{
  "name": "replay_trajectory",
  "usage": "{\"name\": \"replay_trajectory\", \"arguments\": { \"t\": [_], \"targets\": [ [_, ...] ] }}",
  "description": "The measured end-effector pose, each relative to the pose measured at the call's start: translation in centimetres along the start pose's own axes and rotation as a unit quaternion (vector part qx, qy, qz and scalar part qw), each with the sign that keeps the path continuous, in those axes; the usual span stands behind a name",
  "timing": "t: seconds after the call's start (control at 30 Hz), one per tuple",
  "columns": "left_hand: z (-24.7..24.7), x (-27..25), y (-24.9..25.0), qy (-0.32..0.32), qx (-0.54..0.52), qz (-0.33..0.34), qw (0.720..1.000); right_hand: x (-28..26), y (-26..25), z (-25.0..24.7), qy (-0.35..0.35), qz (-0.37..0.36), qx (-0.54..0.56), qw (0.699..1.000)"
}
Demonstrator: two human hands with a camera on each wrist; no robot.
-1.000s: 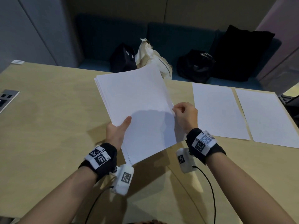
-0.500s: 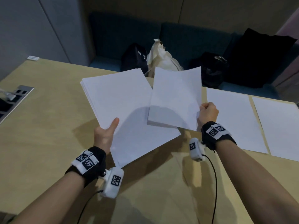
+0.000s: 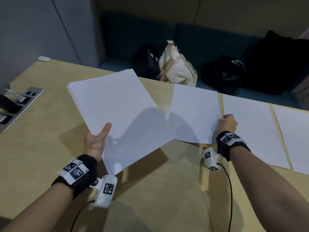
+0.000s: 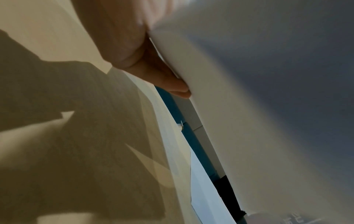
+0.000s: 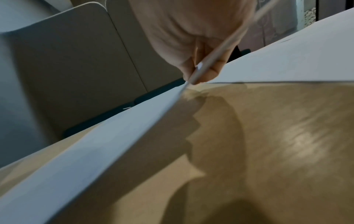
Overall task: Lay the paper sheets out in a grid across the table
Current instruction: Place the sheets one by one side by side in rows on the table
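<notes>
Since half a second ago the single sheet point(image 3: 194, 114) has swung right and down, away from the stack point(image 3: 117, 114), toward the table point(image 3: 41, 131) beside two laid sheets point(image 3: 250, 128). The right hand point(image 3: 227, 123) pinches its right edge. The left hand point(image 3: 96, 143) grips the stack above the table, thumb on top.

Beyond the counter's far edge runs a dark teal bench seat point(image 3: 192, 39) carrying a black case point(image 3: 145, 63), a cream cloth bag point(image 3: 178, 69) beside it, and further right a black bag point(image 3: 224, 72) and a large dark cloth point(image 3: 275, 64). A metal socket panel point(image 3: 18, 106) is set into the counter at left.
</notes>
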State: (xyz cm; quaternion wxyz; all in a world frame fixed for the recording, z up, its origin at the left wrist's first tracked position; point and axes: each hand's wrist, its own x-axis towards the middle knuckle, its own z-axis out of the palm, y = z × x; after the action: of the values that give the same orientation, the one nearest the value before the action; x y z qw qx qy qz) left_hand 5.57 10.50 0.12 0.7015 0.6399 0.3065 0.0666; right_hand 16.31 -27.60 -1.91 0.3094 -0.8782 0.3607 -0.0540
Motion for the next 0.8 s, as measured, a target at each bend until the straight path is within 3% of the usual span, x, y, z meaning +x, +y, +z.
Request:
{"name": "replay_trajectory", "arguments": {
  "t": [0.2,0.4,0.57,0.8],
  "targets": [
    [0.6,-0.3,0.1,-0.001,0.003,0.001,1.000,-1.5,0.0,-0.2,0.023,-0.087,-0.044,0.995],
    [1.5,-1.3,-0.1,-0.031,0.029,0.013,0.999,-7.2,-1.3,1.8,-0.125,-0.242,-0.160,0.949],
    [1.5,-1.6,-0.5,-0.050,0.023,0.021,0.998,-9.7,-0.7,3.6,-0.206,-0.208,-0.250,0.923],
    [1.0,-1.8,-0.7,-0.060,0.034,0.029,0.997,-9.8,0.6,3.3,-0.226,-0.178,-0.231,0.930]
  ]
}}
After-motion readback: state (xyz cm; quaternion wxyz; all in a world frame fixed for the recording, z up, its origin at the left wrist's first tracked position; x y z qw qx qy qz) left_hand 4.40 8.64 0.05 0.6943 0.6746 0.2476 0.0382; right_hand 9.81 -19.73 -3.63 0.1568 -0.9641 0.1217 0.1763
